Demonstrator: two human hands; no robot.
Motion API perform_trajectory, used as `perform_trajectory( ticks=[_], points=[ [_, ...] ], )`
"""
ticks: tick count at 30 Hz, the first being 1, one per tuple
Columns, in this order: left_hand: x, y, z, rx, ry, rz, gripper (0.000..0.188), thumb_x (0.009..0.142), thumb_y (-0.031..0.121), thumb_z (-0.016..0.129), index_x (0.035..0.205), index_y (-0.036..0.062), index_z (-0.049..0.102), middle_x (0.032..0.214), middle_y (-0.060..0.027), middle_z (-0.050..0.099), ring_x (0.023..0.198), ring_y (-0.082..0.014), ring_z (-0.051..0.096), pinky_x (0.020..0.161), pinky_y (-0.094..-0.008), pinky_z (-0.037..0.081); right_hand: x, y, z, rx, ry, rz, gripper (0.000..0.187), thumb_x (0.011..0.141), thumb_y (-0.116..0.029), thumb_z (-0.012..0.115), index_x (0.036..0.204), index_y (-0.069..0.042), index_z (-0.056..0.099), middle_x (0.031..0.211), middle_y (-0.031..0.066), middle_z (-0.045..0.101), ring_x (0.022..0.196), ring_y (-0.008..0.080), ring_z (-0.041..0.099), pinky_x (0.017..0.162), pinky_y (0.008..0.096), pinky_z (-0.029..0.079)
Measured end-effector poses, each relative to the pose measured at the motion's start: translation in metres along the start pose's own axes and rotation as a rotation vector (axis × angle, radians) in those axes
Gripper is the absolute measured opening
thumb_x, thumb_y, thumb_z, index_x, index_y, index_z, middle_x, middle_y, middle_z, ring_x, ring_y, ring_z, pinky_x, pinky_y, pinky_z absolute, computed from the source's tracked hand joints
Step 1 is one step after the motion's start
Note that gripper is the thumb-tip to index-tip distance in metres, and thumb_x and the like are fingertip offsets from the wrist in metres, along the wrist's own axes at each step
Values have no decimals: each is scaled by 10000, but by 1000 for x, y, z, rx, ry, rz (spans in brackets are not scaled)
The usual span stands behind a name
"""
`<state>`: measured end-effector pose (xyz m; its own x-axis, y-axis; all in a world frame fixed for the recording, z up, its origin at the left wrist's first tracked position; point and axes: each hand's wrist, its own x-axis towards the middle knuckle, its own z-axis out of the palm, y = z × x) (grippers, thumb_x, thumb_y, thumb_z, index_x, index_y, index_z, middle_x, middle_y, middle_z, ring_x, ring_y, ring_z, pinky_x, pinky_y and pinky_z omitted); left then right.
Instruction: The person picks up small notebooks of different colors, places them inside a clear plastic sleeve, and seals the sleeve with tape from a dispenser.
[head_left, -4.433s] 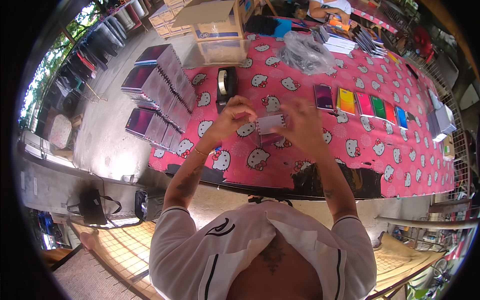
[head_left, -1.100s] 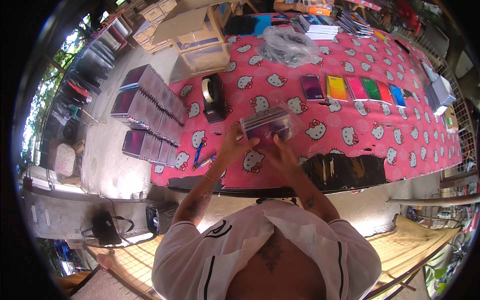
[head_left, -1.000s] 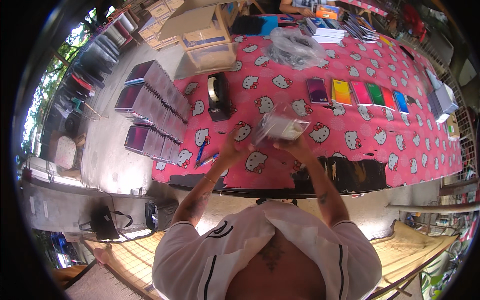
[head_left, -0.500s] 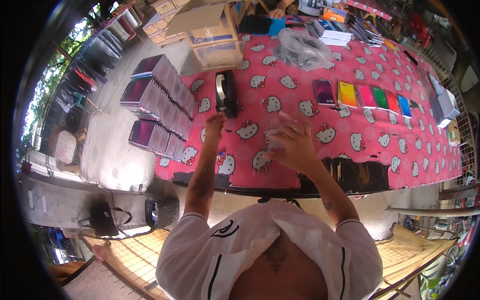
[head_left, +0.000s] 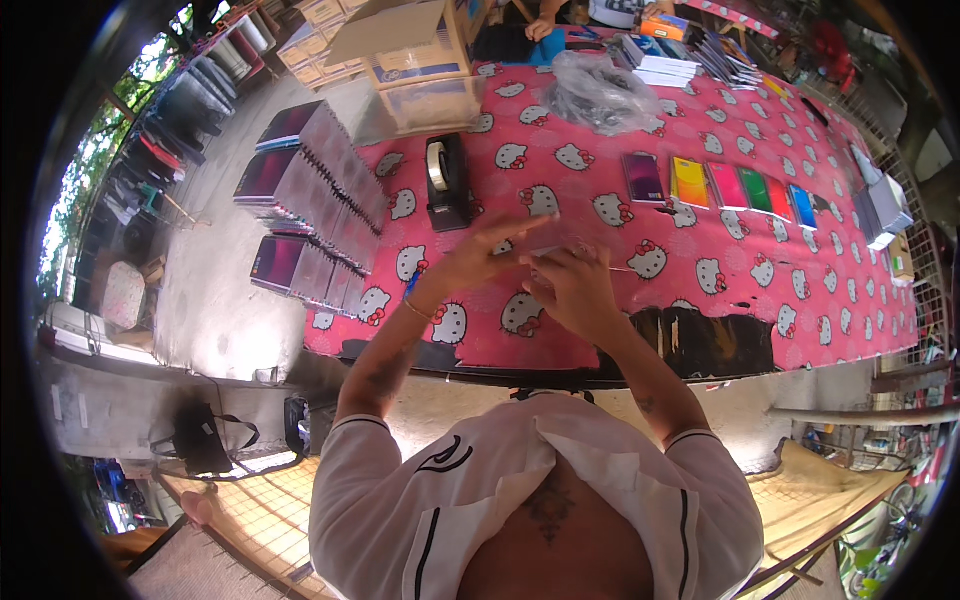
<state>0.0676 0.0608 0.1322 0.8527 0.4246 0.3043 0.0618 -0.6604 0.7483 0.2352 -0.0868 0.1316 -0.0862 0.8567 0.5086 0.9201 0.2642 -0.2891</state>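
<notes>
My right hand (head_left: 575, 285) is closed, its fingers bent around a clear plastic bag (head_left: 548, 238) whose outline is faint against the tablecloth. Beside it, my left hand (head_left: 480, 258) reaches in from the left with fingers stretched out over the bag. Whether a bit of tape sticks to those fingers is too small to tell. A black tape dispenser (head_left: 455, 205) with a pale roll stands just beyond my left hand. Left of it rise stacks of spiral notebooks (head_left: 335, 190) with dark purple covers.
Small notebooks in several colours, among them a yellow one (head_left: 689, 183), lie in a row to the right. Crumpled clear plastic (head_left: 600, 95) and a cardboard box (head_left: 415, 55) are farther back. Another person's hand (head_left: 540, 28) shows at the far edge. The pink tablecloth (head_left: 690, 245) is torn near me.
My left hand has left the tape dispenser and moved right, to the plastic bag. My right hand has turned and its fingers are more tightly bent.
</notes>
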Motion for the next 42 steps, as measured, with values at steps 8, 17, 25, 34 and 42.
perform_trajectory(
  ticks=[8, 17, 25, 34, 42],
  points=[
    [10, 2, -21, -37, 13, 66, 373, 843, 10, 735, 1200, 99, 676, 1311, -70, 538, 1264, -198, 497, 1047, -329, 400, -36, 75, -30, 427, 172, 333, 726, 722, -324, 871, 1288, -49, 509, 1224, 98, 504, 1173, 290, 490, 945, 434, 422],
    [20, 25, -41, -149, -27, -74, 517, 912, -43, 636, 1401, 78, 519, 1157, -65, 628, 1147, -151, 584, 1021, -293, 430, -2, 77, -31, 668, 124, 433, 464, 869, -283, 762, 1229, -53, 581, 1114, 126, 623, 981, 252, 627, 813, 365, 511],
    [-18, 34, -31, -538, 129, -238, 629, 942, -54, 608, 1510, 84, 377, 963, -38, 664, 967, -128, 634, 910, -283, 487, 23, 16, -49, 136, -62, 76, 297, 820, -357, 756, 1013, -132, 723, 892, 71, 692, 939, 236, 650, 872, 418, 446],
    [-15, 1, 4, -286, -34, -252, 617, 902, 57, 703, 1470, 95, 467, 1048, -60, 664, 1035, -167, 621, 945, -315, 470, 19, 2, -4, 149, -161, 83, 267, 796, -364, 747, 979, -170, 746, 922, 23, 717, 1028, 246, 638, 966, 468, 380],
    [-12, 5, -10, 94, 13, 60, 267, 864, 87, 736, 1128, 116, 710, 1294, -109, 565, 1207, -291, 538, 1014, -401, 446, 37, 38, -43, 0, -33, 124, 315, 793, -268, 749, 1060, -102, 721, 920, 70, 710, 884, 298, 688, 811, 458, 518]
  ],
)
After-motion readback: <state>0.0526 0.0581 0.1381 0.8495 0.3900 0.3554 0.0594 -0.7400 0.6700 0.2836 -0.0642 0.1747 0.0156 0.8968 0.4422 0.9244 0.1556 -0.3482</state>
